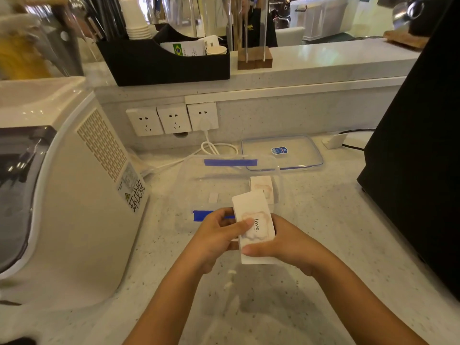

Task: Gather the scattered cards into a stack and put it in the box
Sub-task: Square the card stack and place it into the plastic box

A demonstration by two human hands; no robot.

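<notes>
A pale speckled stone counter runs under a raised ledge with three wall sockets; a white appliance stands to the left and a black machine to the right.

Both hands meet over the near edge of the clear plastic box, whose blue latches show at its far and near sides; its lid lies flat on the counter just behind it, so the box stands open.

The stack of cards is clamped between the two hands; the left hand grips its left edge with the thumb pressed on the top card's printed face; the right hand closes on the lower right, thumb across the bottom.

The stack's long axis runs away from the person, tilted slightly left, its far end already over the box's near rim; another card lies inside the box at the right, just beyond that end.

The box lies straight ahead of the fingers; the coming move is probably a short push forward and down; both hands are about equally near.

No other loose cards show on the counter, so gathering looks nearly done.
</notes>
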